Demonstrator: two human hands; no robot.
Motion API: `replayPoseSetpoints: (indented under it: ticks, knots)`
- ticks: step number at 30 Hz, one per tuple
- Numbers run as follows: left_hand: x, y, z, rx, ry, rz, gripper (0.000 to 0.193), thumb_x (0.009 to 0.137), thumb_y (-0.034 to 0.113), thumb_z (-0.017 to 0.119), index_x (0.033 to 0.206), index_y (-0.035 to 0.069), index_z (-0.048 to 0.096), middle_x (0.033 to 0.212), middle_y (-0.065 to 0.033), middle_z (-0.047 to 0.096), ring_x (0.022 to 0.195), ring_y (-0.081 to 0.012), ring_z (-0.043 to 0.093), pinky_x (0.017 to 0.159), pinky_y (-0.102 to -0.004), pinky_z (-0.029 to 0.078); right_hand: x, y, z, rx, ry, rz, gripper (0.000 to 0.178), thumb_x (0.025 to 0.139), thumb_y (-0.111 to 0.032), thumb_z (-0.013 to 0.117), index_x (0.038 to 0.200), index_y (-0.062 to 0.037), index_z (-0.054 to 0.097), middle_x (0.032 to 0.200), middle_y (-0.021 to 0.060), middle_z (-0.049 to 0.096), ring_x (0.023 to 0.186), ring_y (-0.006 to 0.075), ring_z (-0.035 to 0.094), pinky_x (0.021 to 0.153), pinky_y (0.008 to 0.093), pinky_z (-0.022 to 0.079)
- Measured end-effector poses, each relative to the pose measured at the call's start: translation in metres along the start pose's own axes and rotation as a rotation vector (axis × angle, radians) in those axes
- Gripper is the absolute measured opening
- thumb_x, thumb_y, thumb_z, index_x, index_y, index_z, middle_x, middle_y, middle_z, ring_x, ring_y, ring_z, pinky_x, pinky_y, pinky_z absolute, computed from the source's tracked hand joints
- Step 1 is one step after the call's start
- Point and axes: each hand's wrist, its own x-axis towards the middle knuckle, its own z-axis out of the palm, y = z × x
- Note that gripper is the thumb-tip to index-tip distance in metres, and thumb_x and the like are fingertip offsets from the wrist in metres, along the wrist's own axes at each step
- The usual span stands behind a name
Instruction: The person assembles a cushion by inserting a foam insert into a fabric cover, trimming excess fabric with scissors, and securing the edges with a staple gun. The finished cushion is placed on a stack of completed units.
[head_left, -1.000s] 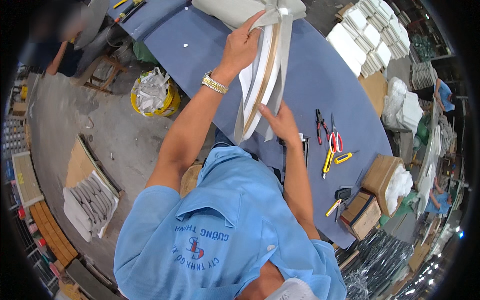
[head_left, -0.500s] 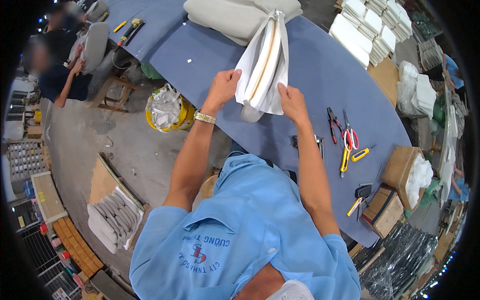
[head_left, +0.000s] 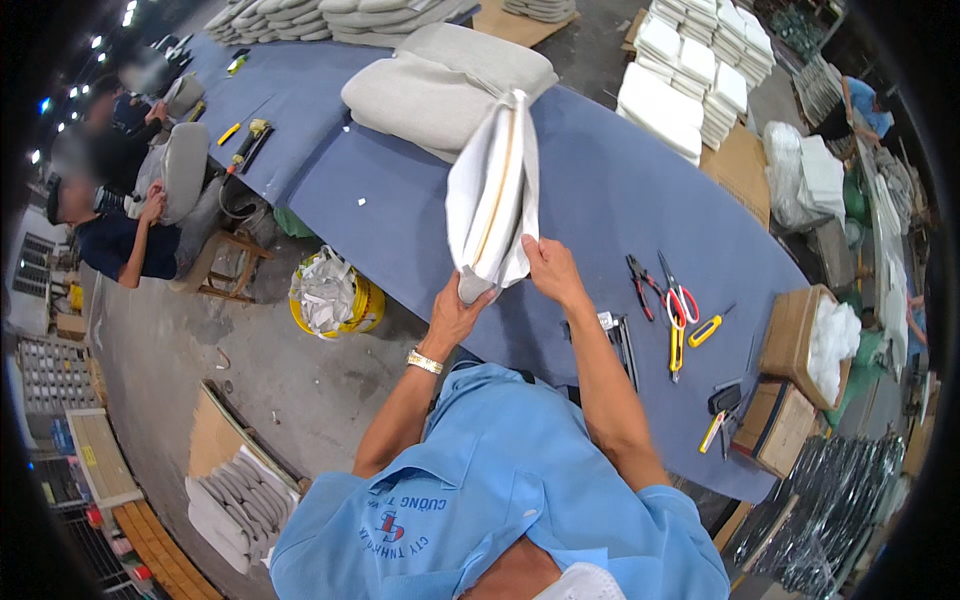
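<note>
Upright over the blue table (head_left: 640, 200) stands a pale grey padded cushion (head_left: 490, 190), its fabric cover parted along the side facing me. White lining shows inside, with a tan strip running lengthwise down the middle. My left hand (head_left: 457, 318) is closed round the cushion's lower, near end. Higher up on the right, my right hand (head_left: 551, 270) pinches the white flap of the cover. Behind it lie two grey cushions (head_left: 425, 100), which the held one partly overlaps. To the right of my right forearm, a black staple gun (head_left: 624, 350) rests on the table, partly hidden.
Pliers (head_left: 642, 288), red-handled scissors (head_left: 683, 308), a yellow utility knife (head_left: 676, 352) and a yellow-handled tool (head_left: 706, 330) lie at right. Beyond are a carton (head_left: 782, 338) of white stuffing and white pad stacks (head_left: 655, 115). A yellow bucket (head_left: 370, 303) stands left; co-workers sit far left.
My left hand has moved from the left flap down to the cushion's near end. My right hand still grips the right flap. The view has shifted, showing more of the table's far side.
</note>
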Motion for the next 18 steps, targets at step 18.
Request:
replayPoseSetpoints:
  ticks: [18]
  knots:
    - [0.035, 0.223, -0.139, 0.362, -0.092, 0.674, 0.067, 0.080, 0.038, 0.087, 0.135, 0.006, 0.065, 0.117, -0.0160, 0.075, 0.103, -0.0359, 0.073, 0.089, -0.0384, 0.057, -0.073, -0.155, -0.178, 0.303, 0.477, -0.700, 0.031, 0.099, -0.025, 0.069, 0.117, -0.0008, 0.074, 0.110, 0.0138, 0.077, 0.095, 0.0262, 0.073, 0.090, 0.0370, 0.055]
